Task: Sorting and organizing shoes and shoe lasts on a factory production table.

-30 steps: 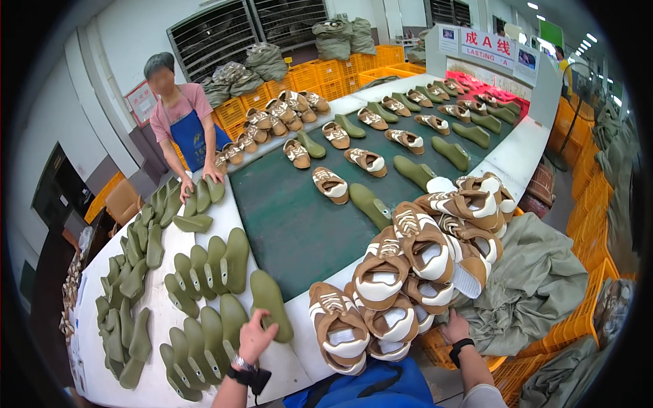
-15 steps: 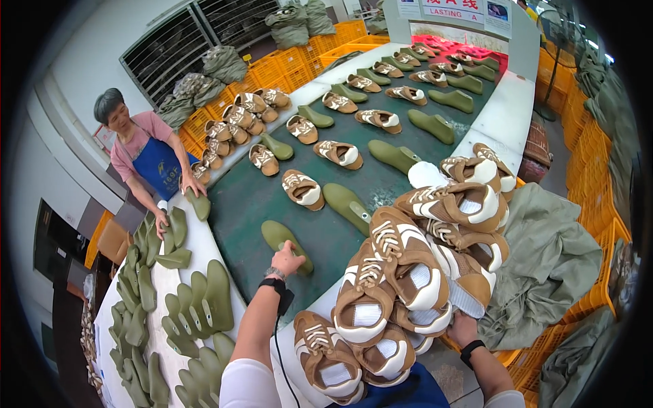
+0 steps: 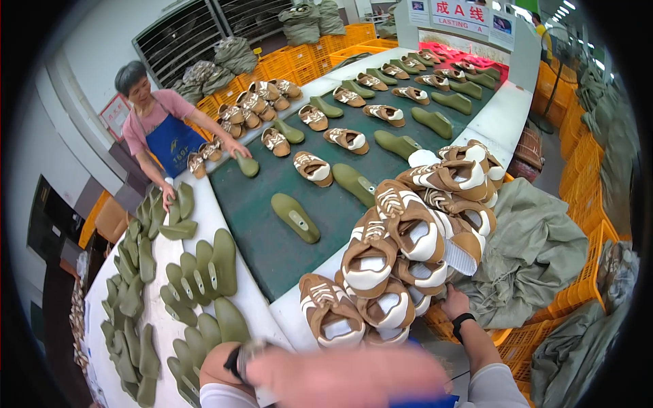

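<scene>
My left hand (image 3: 347, 374) is a motion blur close in front of me at the bottom, over my blue apron; its fingers cannot be made out. My right hand (image 3: 454, 301) reaches in beside a heap of brown-and-white lace-up shoes (image 3: 411, 231), next to a grey-green cloth (image 3: 527, 255); its fingertips are small and partly hidden. On the dark green conveyor belt (image 3: 248, 231), the nearest green shoe last (image 3: 295, 217) lies with no hand on it. A brown shoe (image 3: 331, 309) sits at the front of the heap.
Across the belt, a person in a blue apron (image 3: 173, 146) has one hand on a last (image 3: 246, 165) at the belt's edge. Many lasts (image 3: 197, 272) cover the white table at left. Orange crates (image 3: 578, 272) line the right side. Shoes and lasts alternate farther up the belt.
My left hand has left the nearest last and swung back toward me. My right hand has shifted slightly up and left. The other person has moved a last onto the belt's edge.
</scene>
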{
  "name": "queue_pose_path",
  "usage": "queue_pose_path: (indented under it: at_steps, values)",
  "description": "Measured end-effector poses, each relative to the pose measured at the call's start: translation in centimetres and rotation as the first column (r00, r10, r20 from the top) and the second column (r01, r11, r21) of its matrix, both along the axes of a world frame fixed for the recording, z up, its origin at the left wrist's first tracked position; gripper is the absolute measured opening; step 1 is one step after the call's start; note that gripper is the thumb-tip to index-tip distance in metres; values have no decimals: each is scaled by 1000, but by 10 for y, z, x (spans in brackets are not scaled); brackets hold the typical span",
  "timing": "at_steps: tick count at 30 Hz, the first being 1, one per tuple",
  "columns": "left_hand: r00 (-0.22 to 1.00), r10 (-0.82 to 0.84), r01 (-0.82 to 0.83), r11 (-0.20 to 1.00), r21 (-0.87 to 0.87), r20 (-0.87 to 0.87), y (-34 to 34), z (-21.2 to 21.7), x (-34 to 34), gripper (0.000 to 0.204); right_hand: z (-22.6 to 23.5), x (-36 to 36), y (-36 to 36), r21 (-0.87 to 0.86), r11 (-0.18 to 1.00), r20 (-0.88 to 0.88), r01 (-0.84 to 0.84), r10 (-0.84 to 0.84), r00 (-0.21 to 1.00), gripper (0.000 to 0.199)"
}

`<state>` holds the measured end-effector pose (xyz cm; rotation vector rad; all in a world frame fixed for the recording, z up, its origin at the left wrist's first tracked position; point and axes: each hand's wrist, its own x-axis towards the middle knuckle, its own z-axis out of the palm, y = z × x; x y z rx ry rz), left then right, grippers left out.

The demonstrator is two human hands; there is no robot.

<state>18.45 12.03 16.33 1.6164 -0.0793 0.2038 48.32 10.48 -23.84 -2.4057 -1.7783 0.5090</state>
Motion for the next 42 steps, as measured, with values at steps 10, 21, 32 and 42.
queue_pose_path:
  at_steps: [10,21,32,42]
  values:
    - [625,-44,-506,738,447,780,-45,23,-9,20,0,-3,2,-46,999,42,6,-4,999,50]
    - [563,796,-331,463,823,-222,83,-125,-24,54,3,-2,0,-49,998,7,32,-31,999,47]
    - [358,842,-797,50,-602,-404,90,-126,-155,36,-5,5,-3,-23,1000,26,21,-21,999,41]
    - [492,839,-563,102,-820,-233,59,-123,-195,45,-3,-4,2,18,999,47,30,-31,998,43]
